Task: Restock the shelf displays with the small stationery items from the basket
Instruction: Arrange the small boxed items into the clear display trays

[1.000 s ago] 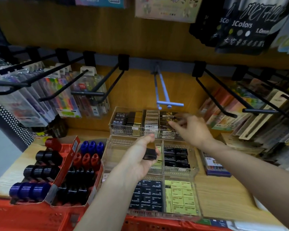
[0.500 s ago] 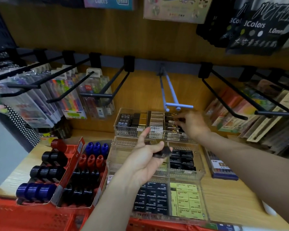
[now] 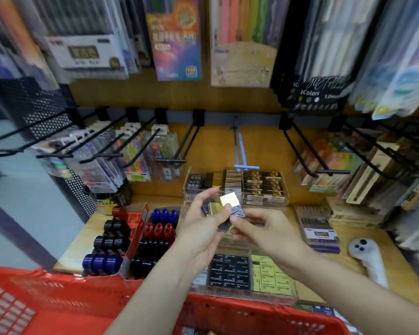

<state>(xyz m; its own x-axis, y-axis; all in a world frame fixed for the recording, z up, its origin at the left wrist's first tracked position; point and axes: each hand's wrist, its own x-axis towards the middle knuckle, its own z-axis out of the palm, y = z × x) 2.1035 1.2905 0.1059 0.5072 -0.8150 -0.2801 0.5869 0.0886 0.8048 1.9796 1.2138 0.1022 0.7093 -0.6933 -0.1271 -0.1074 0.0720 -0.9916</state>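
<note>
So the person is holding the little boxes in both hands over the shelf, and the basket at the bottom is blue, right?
Not quite: the basket is red, not blue, as the head view shows. The rest holds: the left hand and right hand hold the little boxes together over the shelf.

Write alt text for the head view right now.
Both hands meet above the clear display trays: the left hand holds a few small black and gold boxes, the right hand pinching one. A red basket sits below.
</note>
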